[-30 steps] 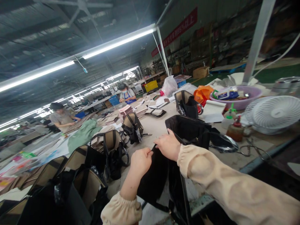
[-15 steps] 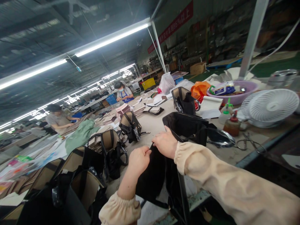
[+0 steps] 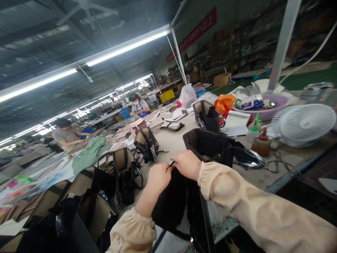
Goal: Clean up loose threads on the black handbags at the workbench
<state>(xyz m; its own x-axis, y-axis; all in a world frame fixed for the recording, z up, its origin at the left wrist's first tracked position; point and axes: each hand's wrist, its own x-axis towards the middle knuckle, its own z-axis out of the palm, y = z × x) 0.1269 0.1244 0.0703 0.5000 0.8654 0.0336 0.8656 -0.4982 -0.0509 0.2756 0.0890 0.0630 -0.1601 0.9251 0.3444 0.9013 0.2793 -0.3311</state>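
A black bag (image 3: 171,200) hangs between my hands at the table's near edge, its upper edge pinched by both. My left hand (image 3: 159,177) is closed on that edge from the left, thumb toward the other hand. Close beside it, my right hand (image 3: 187,163) grips the same edge with bent fingers. The bag's lower part drapes down over the table edge. Just beyond my right hand stands an open black bag (image 3: 207,140) with a dark inside. To the left of my hands sits a black bag with a tan inside (image 3: 123,158).
Several black bags (image 3: 92,214) crowd the left. Farther off are a small bag (image 3: 146,140), stacked tan pieces (image 3: 138,124) and a green cloth (image 3: 91,154). On the right are scissors (image 3: 283,165), bottles (image 3: 261,144), a white fan (image 3: 302,121) and a purple basin (image 3: 279,102). Two people work beyond.
My right hand has come slightly lower, and its fingers, raised before, now bend down onto the bag's edge close to my left hand. The view has shifted a little.
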